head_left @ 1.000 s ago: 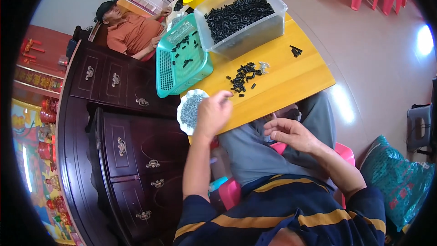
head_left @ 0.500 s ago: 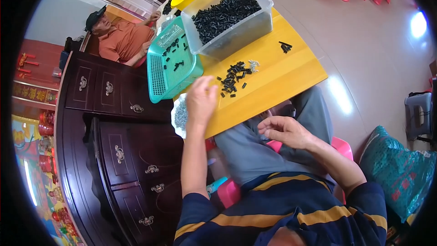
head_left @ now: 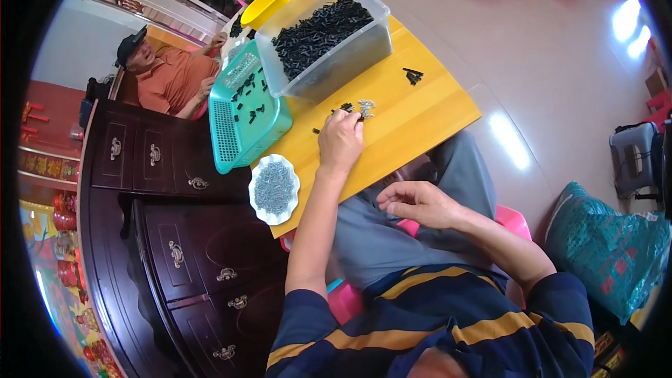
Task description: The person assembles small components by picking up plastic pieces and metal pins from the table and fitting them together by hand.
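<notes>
My left hand [head_left: 341,141] reaches down onto a small pile of short black tube-like pieces [head_left: 346,107] on the yellow table. Its fingers are bent and close together, covering much of the pile; what they grip, if anything, is hidden. A few silvery-clear small parts [head_left: 366,108] lie just right of the fingertips. Over my lap, in front of the table edge, my right hand [head_left: 422,204] hovers with fingers loosely curved and the thumb apart, nothing visible in it. A white scalloped dish [head_left: 255,197] full of small grey-clear pins stands left of my left forearm.
A clear plastic bin [head_left: 339,70] heaped with black pieces stands behind the pile. Left of it is a green basket [head_left: 225,136] holding several pieces. A few longer black pieces [head_left: 413,75] lie far right on the table. A dark cabinet [head_left: 210,238] stands left; another person [head_left: 168,80] sits beyond it.
My left hand has moved right and forward, from beside the green basket onto the black pile. The white dish now shows fully. My right hand stays over my lap; the view has shifted slightly.
</notes>
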`<state>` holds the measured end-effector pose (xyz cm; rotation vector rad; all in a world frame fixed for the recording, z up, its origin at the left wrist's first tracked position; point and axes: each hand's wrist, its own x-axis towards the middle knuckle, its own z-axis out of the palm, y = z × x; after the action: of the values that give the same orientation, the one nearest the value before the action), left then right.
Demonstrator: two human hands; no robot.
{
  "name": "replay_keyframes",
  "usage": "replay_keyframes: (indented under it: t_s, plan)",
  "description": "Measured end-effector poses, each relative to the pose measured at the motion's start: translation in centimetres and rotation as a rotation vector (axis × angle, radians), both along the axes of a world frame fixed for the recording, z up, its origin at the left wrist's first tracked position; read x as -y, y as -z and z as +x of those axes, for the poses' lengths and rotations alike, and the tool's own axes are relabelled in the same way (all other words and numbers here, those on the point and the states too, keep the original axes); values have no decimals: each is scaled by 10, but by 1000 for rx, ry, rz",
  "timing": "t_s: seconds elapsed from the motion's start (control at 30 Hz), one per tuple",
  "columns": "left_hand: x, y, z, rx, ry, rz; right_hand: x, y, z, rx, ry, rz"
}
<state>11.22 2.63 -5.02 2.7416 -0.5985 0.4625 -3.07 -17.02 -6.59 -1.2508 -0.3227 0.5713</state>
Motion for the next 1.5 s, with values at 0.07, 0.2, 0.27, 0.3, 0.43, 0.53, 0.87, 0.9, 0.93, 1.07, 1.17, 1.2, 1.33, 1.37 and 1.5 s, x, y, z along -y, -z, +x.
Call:
replay_keyframes:
  t_s: [0.07, 0.2, 0.27, 0.3, 0.43, 0.53, 0.87, 0.9, 0.93, 1.07, 1.17, 1.2, 1.33, 1.37, 1.5]
  plan:
    - [3, 1, 2, -12, -9, 36, 1, -3, 1, -13, 2, -24]
    - [3, 1, 1, -24, -6, 48, 3, -3, 2, 3, 12, -30]
    - [2, 2, 2, 13, -2, 69, 3, -3, 1, -2, 7, -20]
    - [1, 3, 3, 13, 0, 68, 3, -3, 1, -3, 9, -20]
    - [-1, 0, 8, -14, 29, 120, 3, -4, 2, -28, -2, 28]
    - [1, -8, 1, 2, 66, 117, 0, 1, 6, -79, 27, 161]
    - [53, -62, -81, -241, 334, -237, 16, -13, 12, -501, 372, 457]
    - [57, -60, -85, -209, 355, -219, 16, -9, 12, -482, 383, 476]
    - [59, -58, -86, -212, 371, -222, 16, -6, 12, -479, 399, 476]
    - [57, -58, -90, -210, 368, -274, 8, 5, 14, -462, 427, 483]
    - [42, -63, -85, -390, 281, -519, 0, 4, 14, -486, 408, 549]
    - [46, -58, -76, -320, 228, -476, 8, 4, 15, -490, 433, 546]
    - [37, -17, -32, -168, 79, -263, 14, 1, 13, -491, 422, 571]
    - [33, -9, -24, -153, 22, -234, 13, 1, 14, -498, 414, 573]
    - [25, 8, -5, -79, -10, -167, 12, 1, 16, -504, 401, 555]
